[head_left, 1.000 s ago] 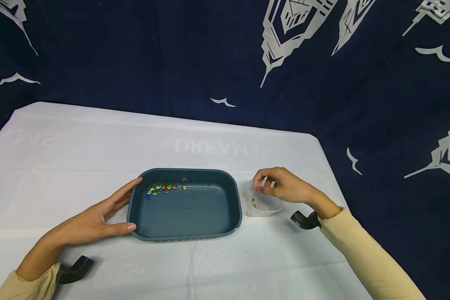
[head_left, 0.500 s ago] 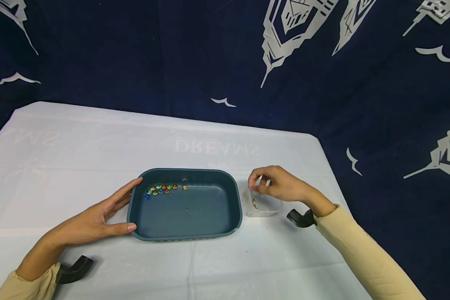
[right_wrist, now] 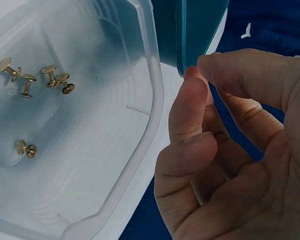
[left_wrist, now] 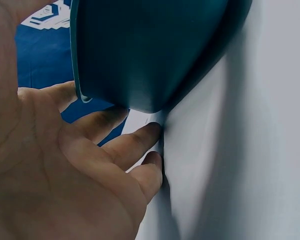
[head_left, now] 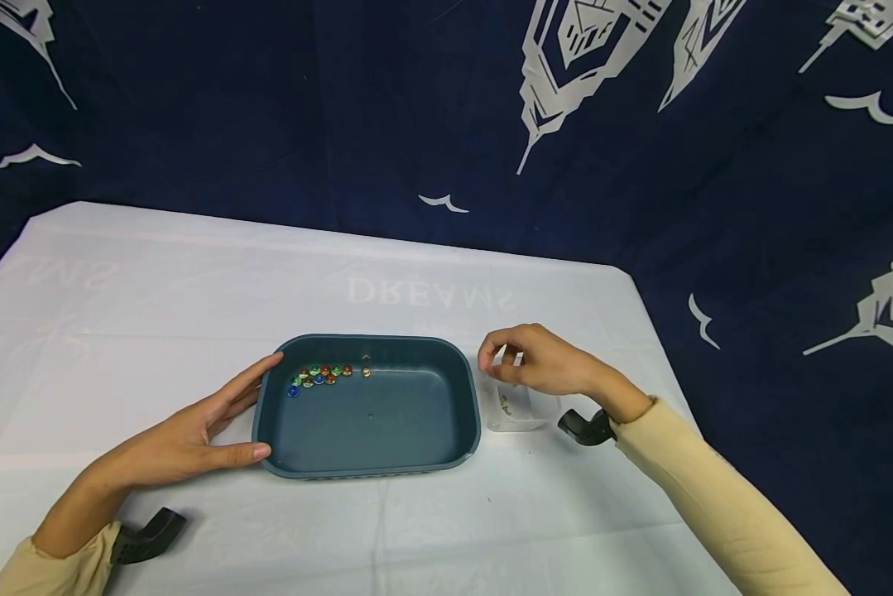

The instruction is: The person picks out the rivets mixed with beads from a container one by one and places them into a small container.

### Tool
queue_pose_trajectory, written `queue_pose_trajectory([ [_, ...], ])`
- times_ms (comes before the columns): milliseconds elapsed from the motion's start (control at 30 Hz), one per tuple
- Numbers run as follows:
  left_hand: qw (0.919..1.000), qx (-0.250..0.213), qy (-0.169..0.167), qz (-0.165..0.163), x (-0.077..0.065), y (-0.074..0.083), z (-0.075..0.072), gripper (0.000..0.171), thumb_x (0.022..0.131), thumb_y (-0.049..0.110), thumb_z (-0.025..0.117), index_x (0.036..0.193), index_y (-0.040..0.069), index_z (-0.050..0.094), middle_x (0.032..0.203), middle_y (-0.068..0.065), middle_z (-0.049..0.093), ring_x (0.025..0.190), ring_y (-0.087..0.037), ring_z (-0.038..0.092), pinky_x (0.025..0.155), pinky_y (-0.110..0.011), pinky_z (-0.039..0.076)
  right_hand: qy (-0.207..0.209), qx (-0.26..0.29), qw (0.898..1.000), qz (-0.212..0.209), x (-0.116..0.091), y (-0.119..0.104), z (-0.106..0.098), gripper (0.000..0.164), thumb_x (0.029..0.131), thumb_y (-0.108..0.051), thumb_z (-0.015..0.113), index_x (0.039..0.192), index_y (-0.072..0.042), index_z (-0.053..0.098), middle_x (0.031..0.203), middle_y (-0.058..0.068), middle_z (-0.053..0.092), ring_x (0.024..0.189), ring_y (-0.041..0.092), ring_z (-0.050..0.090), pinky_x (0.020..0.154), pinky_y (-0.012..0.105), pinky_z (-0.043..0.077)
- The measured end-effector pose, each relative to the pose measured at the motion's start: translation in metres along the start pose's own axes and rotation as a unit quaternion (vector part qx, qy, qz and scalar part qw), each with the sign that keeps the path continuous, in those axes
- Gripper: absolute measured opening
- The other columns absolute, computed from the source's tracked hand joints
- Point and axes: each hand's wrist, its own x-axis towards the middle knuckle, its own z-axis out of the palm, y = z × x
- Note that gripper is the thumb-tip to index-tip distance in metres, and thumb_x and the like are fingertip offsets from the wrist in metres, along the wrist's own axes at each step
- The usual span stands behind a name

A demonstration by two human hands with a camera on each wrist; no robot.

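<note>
My left hand (head_left: 170, 439) rests against the left end of a dark teal tray (head_left: 386, 430), fingers spread and fairly straight, thumb at the near corner. In the left wrist view its fingertips touch or lie close under the tray's end wall. Several glass marbles (head_left: 319, 379) in green, orange and blue lie inside, toward the far left. My right hand (head_left: 539, 360) is raised over the clear plastic container (head_left: 524, 418), near the tray's right rim. Its thumb and index fingertips meet in the right wrist view; I cannot tell whether something small is between them. Several gold double-headed studs (right_wrist: 27, 86) lie in the container.
The container stands right beside the tray on a white tablecloth (head_left: 193, 281). A dark blue cloth with white prints (head_left: 416, 108) hangs behind the table. Black wrist mounts (head_left: 148, 536) stick out from both sleeves.
My right hand has moved left and slightly up, away from the container's middle toward the tray's right rim. The left hand, tray and marbles stay where they were.
</note>
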Motion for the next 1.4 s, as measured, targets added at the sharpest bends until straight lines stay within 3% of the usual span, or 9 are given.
queue_pose_trajectory([
  [500,1.0,0.004,0.001,-0.004,0.0,0.001,-0.002,0.097,0.093,0.016,0.073,0.162,0.03,0.006,0.169,-0.004,0.003,0.146,-0.052,0.018,0.104,-0.004,0.028,-0.017,-0.005,1.0,-0.024,0.017,-0.014,0.004,0.013,0.093,0.001,0.064,0.1,-0.008,0.07,0.103,0.005,0.071,0.078,0.015,0.062,0.069,0.029,0.053],
  [767,1.0,0.006,-0.001,-0.007,0.0,0.002,-0.002,0.096,0.094,0.017,0.073,0.162,0.031,0.006,0.169,-0.004,0.003,0.146,-0.052,0.018,0.103,-0.004,0.028,-0.036,0.004,0.999,-0.035,0.027,-0.018,0.009,0.01,0.094,0.001,0.063,0.101,-0.005,0.068,0.105,0.013,0.07,0.083,0.031,0.07,0.077,0.039,0.055],
  [1033,0.9998,0.013,0.0,-0.015,-0.001,0.003,-0.004,0.096,0.093,0.019,0.073,0.162,0.033,0.007,0.169,-0.003,0.005,0.146,-0.05,0.019,0.103,-0.003,0.027,-0.045,-0.017,0.998,-0.04,0.038,-0.026,0.01,0.012,0.094,0.0,0.063,0.098,-0.01,0.069,0.103,0.011,0.071,0.078,0.022,0.069,0.073,0.038,0.053],
  [1400,0.9999,0.009,-0.001,-0.015,0.0,0.003,-0.005,0.096,0.094,0.017,0.073,0.162,0.032,0.007,0.169,-0.006,0.005,0.147,-0.053,0.018,0.102,-0.003,0.027,-0.081,-0.033,0.996,-0.03,0.061,-0.04,0.017,0.012,0.094,-0.002,0.063,0.104,-0.005,0.069,0.103,0.012,0.071,0.063,0.006,0.056,0.069,0.025,0.049],
])
